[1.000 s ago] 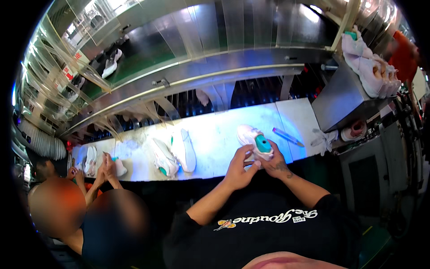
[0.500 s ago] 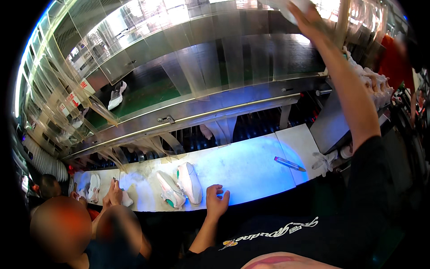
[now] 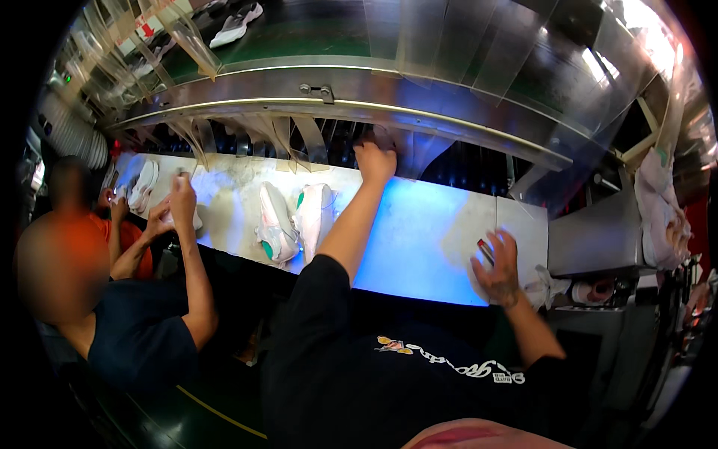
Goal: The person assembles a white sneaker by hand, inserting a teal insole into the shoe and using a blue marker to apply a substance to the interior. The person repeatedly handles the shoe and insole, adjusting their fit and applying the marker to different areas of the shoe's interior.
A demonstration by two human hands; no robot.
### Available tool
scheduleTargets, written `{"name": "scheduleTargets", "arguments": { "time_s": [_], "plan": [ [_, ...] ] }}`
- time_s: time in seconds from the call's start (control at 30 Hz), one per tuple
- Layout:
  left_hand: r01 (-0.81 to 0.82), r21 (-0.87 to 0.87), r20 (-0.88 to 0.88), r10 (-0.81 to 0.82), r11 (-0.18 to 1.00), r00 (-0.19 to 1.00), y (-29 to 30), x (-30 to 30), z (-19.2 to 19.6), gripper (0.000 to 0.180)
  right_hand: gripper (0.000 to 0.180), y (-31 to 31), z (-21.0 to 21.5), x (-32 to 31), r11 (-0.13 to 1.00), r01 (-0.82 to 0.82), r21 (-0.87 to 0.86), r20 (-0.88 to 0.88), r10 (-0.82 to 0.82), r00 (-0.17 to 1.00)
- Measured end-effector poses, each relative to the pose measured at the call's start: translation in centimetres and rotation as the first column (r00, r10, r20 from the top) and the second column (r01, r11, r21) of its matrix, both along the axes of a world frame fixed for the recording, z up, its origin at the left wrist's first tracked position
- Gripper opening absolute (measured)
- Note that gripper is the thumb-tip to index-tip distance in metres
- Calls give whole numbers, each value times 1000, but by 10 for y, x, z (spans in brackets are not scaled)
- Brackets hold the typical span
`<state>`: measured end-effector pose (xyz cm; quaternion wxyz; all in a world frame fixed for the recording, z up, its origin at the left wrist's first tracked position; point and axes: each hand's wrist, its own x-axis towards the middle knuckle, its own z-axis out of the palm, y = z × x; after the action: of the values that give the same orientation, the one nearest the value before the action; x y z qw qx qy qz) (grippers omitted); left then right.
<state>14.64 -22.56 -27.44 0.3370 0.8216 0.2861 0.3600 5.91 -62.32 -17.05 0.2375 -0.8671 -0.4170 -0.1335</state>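
My left hand [image 3: 375,163] reaches across the white bench to the gap under the conveyor's metal rail. Its fingers curl at a pale pinkish rounded thing [image 3: 384,136], mostly hidden by the hand and the plastic strips. Over the bench's right part, my right hand [image 3: 499,271] has its thumb and fingers around a slim pen [image 3: 486,252], whose red end shows. Two white shoes with green patches, a left one [image 3: 277,223] and a right one [image 3: 314,213], lie side by side left of my left forearm.
A co-worker [image 3: 142,314] in dark clothes works at the left, both hands raised over the bench [image 3: 426,247]. Clear plastic strips [image 3: 310,142] hang from the rail [image 3: 449,120]. A crumpled white glove [image 3: 544,288] lies at the right end, beside a metal box [image 3: 598,232].
My right hand has come down from the upper right, where it held something white, to the pen. My left hand has moved forward from the bench's front edge to under the rail.
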Motion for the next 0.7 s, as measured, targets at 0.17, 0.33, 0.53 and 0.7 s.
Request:
{"name": "scheduleTargets", "arguments": {
  "time_s": [0.17, 0.33, 0.53, 0.7],
  "plan": [
    [-17, 177, -181, 50, 984, 982, 83, 57, -31, 50, 35, -53, -73, -18, 983, 174, 58, -64, -170, 983],
    [-52, -283, 37, 65, 958, 997, 1, -25, 44, 59, 29, -70, -77, -25, 934, 349, 76, -51, -346, 937],
    [142, -382, 295, -26, 913, 955, -50, -179, 127, 62, 32, -69, -95, -16, 927, 373, 36, -26, -372, 928],
    [289, -438, -119, -373, 851, 920, -41, -199, 122, 65, 49, -28, -76, -16, 941, 340, -2, -85, -339, 937]
  ]
}}
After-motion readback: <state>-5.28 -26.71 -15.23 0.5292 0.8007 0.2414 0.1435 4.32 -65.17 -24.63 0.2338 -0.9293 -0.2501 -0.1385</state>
